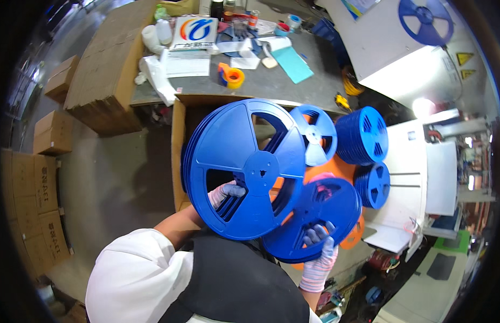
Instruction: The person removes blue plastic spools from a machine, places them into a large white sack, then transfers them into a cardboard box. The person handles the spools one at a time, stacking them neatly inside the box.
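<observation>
In a striped knit glove, my left hand (228, 193) reaches through a window of a stack of large blue plastic reels (221, 141) and grips it; part of the hand is hidden. My right hand (320, 252), gloved alike, holds a second, smaller stack of blue plastic reels (314, 214) by a window near its lower rim. The two stacks overlap in view, the large one in front. Behind the large stack stands an open cardboard box (178, 149). Another blue reel stack (313, 135) lies beyond, over an orange surface (339, 168).
More blue reel stacks (361, 135) stand at the right, with a smaller stack (372, 185) below. A grey workbench (322, 76) carries papers and a yellow tape roll (234, 77). Flattened cardboard (108, 60) is piled at the left, near closed cartons (53, 132). A white machine panel (403, 161) stands right.
</observation>
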Motion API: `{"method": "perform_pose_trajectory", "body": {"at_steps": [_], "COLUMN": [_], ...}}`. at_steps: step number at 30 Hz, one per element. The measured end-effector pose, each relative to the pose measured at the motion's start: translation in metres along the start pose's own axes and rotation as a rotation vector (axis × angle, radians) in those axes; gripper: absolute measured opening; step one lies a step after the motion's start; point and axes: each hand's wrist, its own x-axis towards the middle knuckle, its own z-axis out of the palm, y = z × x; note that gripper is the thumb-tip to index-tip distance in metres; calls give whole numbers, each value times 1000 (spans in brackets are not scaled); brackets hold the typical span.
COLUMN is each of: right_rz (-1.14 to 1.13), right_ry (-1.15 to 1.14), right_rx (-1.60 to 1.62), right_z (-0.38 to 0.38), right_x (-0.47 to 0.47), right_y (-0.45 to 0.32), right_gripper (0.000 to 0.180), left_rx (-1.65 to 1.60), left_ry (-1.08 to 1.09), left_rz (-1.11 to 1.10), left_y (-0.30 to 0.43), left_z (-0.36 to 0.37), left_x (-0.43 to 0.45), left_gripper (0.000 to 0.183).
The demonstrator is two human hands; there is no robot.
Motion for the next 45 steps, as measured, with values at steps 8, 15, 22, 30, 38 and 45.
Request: {"method": "perform_pose_trajectory", "body": {"at_steps": [8, 15, 22, 30, 38, 45], "right_rz": [151, 167, 246, 265, 270, 287], "right_ry": [285, 292, 358, 230, 281, 212], "right_rx": [160, 130, 105, 16, 19, 9], "right_z": [-65, -101, -120, -148, -147, -135], "right_x": [27, 59, 86, 97, 103, 113], "right_y": [42, 74, 112, 111, 106, 104], "right_gripper": [48, 47, 54, 59, 65, 65], "left_rx": [-99, -302, -301, -274, -185, -233], "left_ry": [-92, -161, -30, -22, 186, 174], "left_rz": [116, 110, 185, 283, 334, 340], "left_y": [6, 20, 39, 54, 62, 66], "left_z": [-23, -72, -87, -118, -118, -125], "left_x": [-8, -1, -20, -18, -22, -14], "left_gripper": [81, 76, 78, 82, 84, 83]}}
